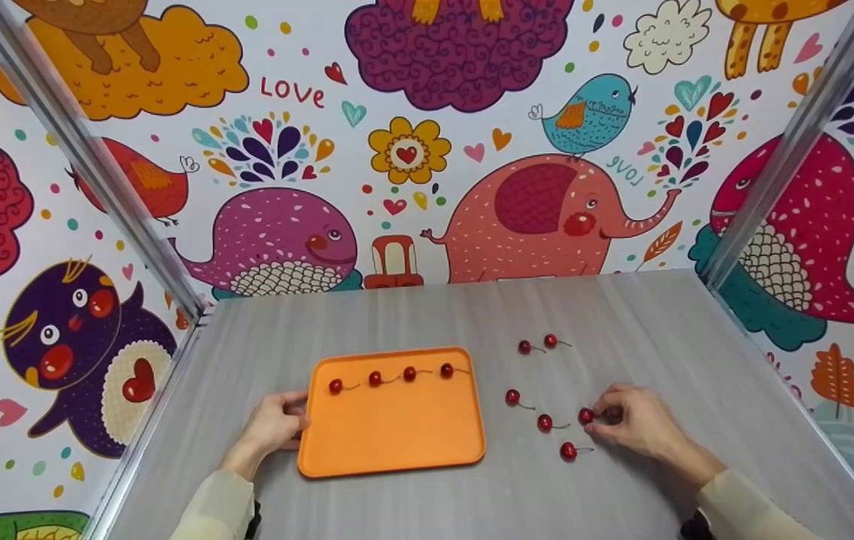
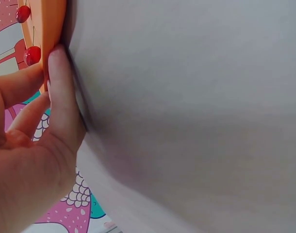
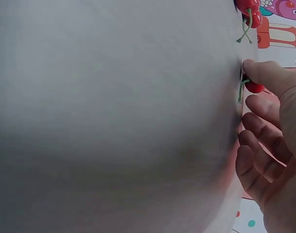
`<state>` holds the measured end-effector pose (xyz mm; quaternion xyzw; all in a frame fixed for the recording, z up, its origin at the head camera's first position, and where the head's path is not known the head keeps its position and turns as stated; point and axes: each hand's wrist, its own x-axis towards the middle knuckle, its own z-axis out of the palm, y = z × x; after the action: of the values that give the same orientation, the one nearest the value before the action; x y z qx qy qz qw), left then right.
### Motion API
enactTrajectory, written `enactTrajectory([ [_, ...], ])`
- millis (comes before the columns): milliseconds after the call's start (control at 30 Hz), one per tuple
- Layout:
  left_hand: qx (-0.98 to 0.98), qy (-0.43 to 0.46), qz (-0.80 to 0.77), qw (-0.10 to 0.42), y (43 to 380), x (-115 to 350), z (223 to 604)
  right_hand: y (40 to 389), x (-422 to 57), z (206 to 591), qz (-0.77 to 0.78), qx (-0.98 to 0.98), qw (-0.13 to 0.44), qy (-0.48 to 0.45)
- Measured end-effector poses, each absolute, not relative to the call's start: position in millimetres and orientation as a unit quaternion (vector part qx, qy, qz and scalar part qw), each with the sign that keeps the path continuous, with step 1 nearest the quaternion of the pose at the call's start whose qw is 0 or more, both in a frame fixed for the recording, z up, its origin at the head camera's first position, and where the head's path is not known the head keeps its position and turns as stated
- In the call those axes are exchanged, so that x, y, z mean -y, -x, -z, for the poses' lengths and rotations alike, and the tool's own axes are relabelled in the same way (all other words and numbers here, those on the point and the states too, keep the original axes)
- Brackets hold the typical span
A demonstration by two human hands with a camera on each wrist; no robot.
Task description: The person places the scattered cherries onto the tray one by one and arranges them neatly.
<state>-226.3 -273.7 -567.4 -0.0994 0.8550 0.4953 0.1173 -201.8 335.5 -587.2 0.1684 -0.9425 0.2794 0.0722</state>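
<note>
At the orange tray (image 1: 389, 442), my left hand (image 1: 271, 429) holds the left edge, with thumb and fingers against the rim in the left wrist view. Several red cherries with stems, one of them the leftmost cherry (image 1: 335, 386), lie in a row along the tray's far side. To the right of the tray, my right hand (image 1: 640, 420) has thumb and index finger around a cherry (image 1: 585, 416) at table level. A darker round shape, perhaps a second cherry (image 1: 612, 412), is partly hidden between these fingers. The right wrist view shows a cherry (image 3: 255, 87) between thumb and index finger.
Loose cherries lie on the grey table (image 1: 412, 506) between tray and right hand: a near one (image 1: 568, 451), a middle one (image 1: 544, 423) and another (image 1: 513, 397). Two more, including one cherry (image 1: 550, 341), lie farther back. Metal posts and a patterned wall (image 1: 412, 202) border the table.
</note>
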Motion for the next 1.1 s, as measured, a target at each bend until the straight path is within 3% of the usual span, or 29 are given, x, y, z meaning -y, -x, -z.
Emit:
enactTrajectory([
  [467,-0.863,0.105,-0.480,0.119,225.9,273.5,566.7,202.1,-326.2,591.5,-0.295,0.928,0.116,-0.198],
  [1100,-0.861,0.097,-0.486,0.110,225.0,273.3,566.2,199.1,-328.3,580.6,-0.302,0.935,0.044,-0.182],
])
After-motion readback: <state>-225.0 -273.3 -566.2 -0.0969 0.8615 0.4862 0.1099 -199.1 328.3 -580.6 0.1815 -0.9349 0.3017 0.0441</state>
